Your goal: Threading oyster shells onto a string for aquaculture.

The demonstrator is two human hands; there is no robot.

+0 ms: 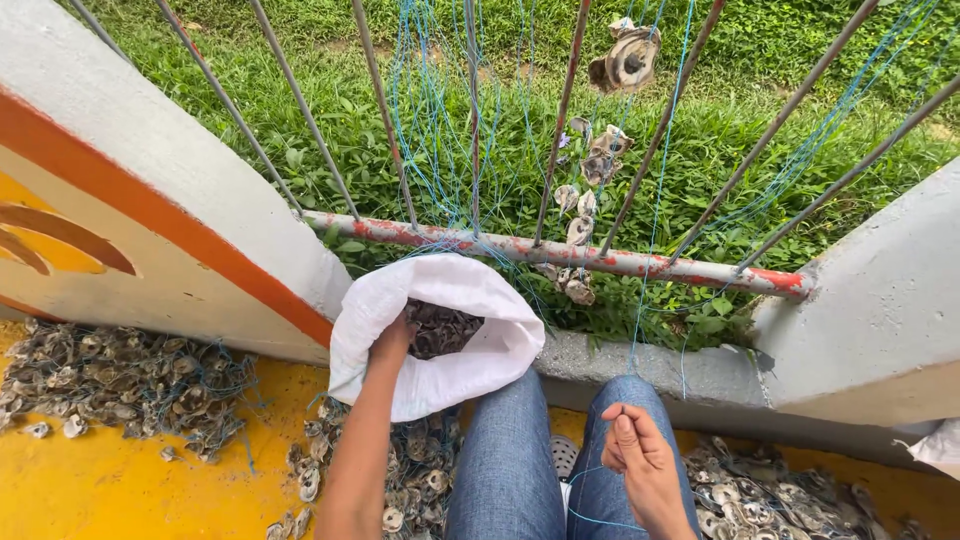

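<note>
Left hand (392, 340) dipped in sack (470, 375) at 12, grip hidden; right hand (640, 455) pinched thin slippery string (590, 500); shells (440, 328) brittle, sharp-edged.

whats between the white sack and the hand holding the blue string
In the head view, the person's knee in blue jeans lies between the white sack and the right hand pinching the blue string.

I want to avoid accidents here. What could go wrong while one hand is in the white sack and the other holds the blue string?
1. The left hand reaches into the white sack of shells; their edges may be sharp and could cut it.
2. The blue string held in the right hand might tangle with the other strings hanging on the railing.
3. The sack leans open and could tip, spilling shells.
</note>
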